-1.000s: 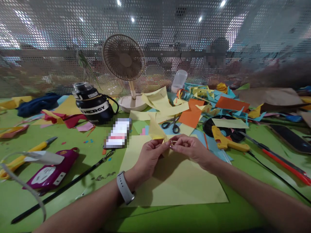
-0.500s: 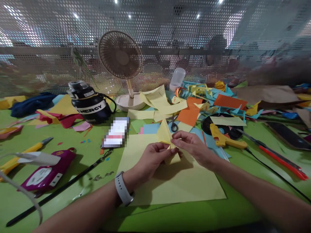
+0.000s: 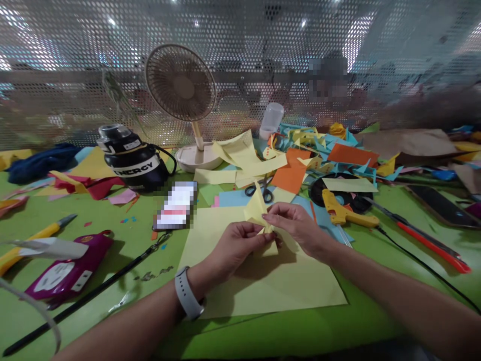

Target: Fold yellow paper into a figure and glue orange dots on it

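A small folded piece of yellow paper is held up between my two hands, its pointed tip facing away from me. My left hand pinches its lower part between thumb and fingers. With thumb and fingertips closed, my right hand grips the folded paper's right side. The fingers partly hide the folds. Beneath both hands lies a large pale yellow sheet. Dark-handled scissors rest just beyond the folded paper, partly covered by its tip.
A yellow glue gun and a red cutter lie to the right. Left are a phone, a purple power strip and a black bottle. Behind stand a fan and heaped paper scraps.
The folded paper has turned slightly in my hands, and more of the scissors shows behind it. Both hands keep their hold. The whole view has shifted slightly.
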Available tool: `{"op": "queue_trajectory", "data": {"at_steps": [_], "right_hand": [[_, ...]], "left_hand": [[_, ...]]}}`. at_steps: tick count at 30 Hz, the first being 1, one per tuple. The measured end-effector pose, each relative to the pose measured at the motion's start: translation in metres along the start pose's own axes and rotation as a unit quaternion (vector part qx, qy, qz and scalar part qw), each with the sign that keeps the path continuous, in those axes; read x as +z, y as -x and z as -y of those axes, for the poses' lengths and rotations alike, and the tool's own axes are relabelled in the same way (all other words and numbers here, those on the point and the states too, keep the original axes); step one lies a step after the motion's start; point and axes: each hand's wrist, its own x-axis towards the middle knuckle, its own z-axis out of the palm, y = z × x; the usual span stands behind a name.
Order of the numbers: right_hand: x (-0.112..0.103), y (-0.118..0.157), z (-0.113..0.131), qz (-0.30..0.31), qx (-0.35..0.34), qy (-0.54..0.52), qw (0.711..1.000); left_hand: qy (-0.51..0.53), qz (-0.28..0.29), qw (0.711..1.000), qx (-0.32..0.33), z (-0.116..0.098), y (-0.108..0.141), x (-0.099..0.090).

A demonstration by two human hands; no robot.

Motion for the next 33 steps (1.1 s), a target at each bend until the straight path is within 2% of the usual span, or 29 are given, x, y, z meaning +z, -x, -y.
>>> {"op": "queue_trajectory", "data": {"at_steps": [21, 26, 28, 31, 33], "right_hand": [[-0.001, -0.001, -0.002, -0.003, -0.007, 0.021, 1.0], [-0.005, -0.004, 0.006, -0.074, -0.042, 0.077, 0.993], [-0.007, -0.002, 0.009, -0.083, -0.048, 0.117, 0.988], [-0.007, 0.001, 0.008, -0.022, -0.027, 0.157, 0.987], [-0.006, 0.001, 0.001, 0.037, -0.001, 0.139, 0.99]], "left_hand": [[0.039, -0.009, 0.999, -0.015, 0.001, 0.0, 0.001], [0.086, -0.055, 0.995, -0.013, -0.001, -0.002, -0.002], [0.102, -0.084, 0.991, -0.013, -0.004, -0.003, -0.004], [0.136, -0.124, 0.983, -0.012, -0.007, -0.004, -0.008], [0.151, -0.137, 0.979, -0.005, -0.006, -0.005, -0.009]]}}
